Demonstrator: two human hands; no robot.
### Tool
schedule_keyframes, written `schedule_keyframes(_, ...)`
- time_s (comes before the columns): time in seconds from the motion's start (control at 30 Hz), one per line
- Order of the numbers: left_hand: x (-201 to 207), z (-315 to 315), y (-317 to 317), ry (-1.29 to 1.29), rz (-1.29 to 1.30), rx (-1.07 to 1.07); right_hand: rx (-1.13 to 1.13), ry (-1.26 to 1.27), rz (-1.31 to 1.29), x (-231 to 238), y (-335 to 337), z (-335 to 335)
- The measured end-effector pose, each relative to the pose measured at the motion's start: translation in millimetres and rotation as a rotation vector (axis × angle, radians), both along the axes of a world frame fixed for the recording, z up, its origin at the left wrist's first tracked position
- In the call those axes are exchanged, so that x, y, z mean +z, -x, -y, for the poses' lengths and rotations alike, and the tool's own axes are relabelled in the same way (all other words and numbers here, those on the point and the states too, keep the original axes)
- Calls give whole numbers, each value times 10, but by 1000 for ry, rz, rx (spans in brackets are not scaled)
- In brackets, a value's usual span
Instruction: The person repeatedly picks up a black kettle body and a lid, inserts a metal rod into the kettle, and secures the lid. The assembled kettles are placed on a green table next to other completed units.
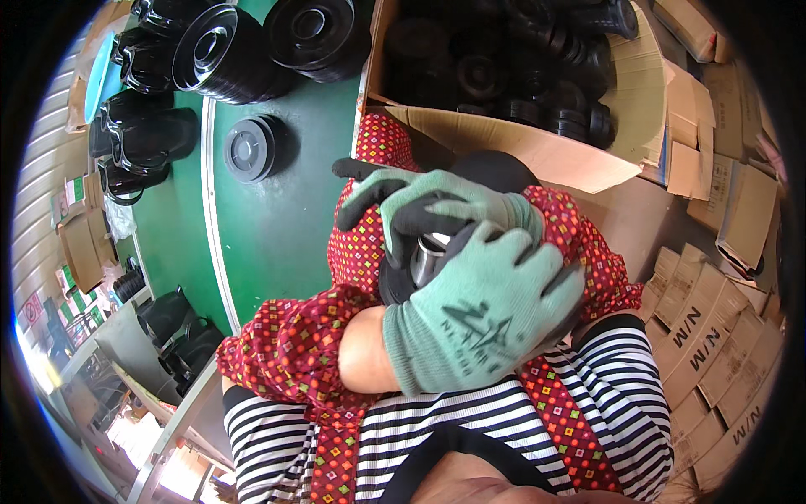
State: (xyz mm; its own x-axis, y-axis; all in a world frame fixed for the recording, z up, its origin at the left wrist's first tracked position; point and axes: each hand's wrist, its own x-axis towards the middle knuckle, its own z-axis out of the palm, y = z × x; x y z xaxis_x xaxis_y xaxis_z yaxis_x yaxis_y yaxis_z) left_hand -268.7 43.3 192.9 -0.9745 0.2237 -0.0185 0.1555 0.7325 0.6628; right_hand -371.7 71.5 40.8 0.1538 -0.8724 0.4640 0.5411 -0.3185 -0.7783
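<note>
Both hands, in pale green gloves with dark fingertips, come together in front of my lap. My left hand (491,307) reaches across from the left, its back toward me and its fingers curled in. My right hand (462,202) comes from the other side just beyond it, fingers bent, one finger stretched out leftward. Between them shows a shiny silver metal piece (428,256) set against a black part (393,281). The gloves cover most of this object, so its kind is unclear. On the green table (285,218), left of my hands, lies a small stack of dark round discs (250,149).
Tall stacks of black round lids (315,34) stand at the table's far end. Black jugs (151,139) line its left side. Beyond my hands, an open cardboard box (504,139) holds many black parts. Cardboard cartons (705,344) lie at the right.
</note>
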Motion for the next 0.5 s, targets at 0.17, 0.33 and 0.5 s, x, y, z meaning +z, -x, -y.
schedule_keyframes(0.17, 0, 211, -235, -276, -187, -33, -343, 115, -503, 281, 22, -127)
schedule_keyframes(0.33, -324, 724, -768, -1054, -216, -67, -378, -85, -1009, 692, 365, -365)
schedule_keyframes(0.5, 235, 721, -517, -562, 74, 243, -290, -70, -1081, 545, 499, -251)
